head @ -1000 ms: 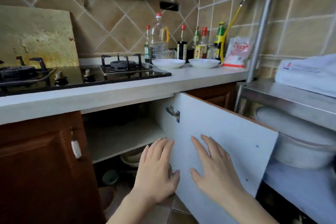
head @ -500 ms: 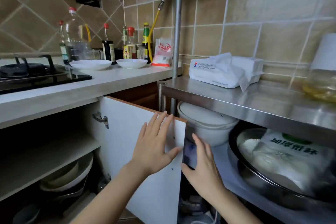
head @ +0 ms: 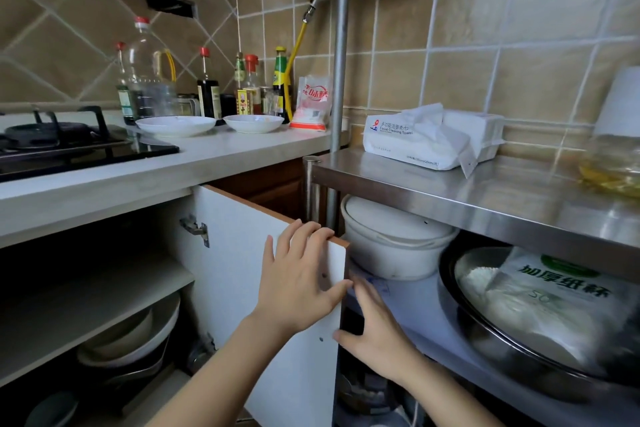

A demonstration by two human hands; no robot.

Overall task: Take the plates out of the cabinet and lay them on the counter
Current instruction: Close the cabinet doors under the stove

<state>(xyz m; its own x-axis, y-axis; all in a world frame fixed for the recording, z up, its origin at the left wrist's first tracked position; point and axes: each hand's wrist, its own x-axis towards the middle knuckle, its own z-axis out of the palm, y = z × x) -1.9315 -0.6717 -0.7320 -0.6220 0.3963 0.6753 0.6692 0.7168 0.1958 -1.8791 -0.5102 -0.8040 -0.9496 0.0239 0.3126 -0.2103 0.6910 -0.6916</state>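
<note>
The cabinet door stands wide open, its white inner face toward me. My left hand lies on that face with its fingers curled over the door's top edge. My right hand holds the door's free edge from the outer side. Two white plates sit on the pale counter near the bottles. Inside the cabinet, below a bare shelf, stacked white dishes rest on the bottom level.
A gas stove is at the left. Several sauce bottles and a seasoning bag line the wall. On the right a steel rack carries a tissue pack, a white pot and a steel basin.
The view has swung to the right and the door has opened further. My left hand moved up to the door's top edge; my right hand went around the door's free edge.
</note>
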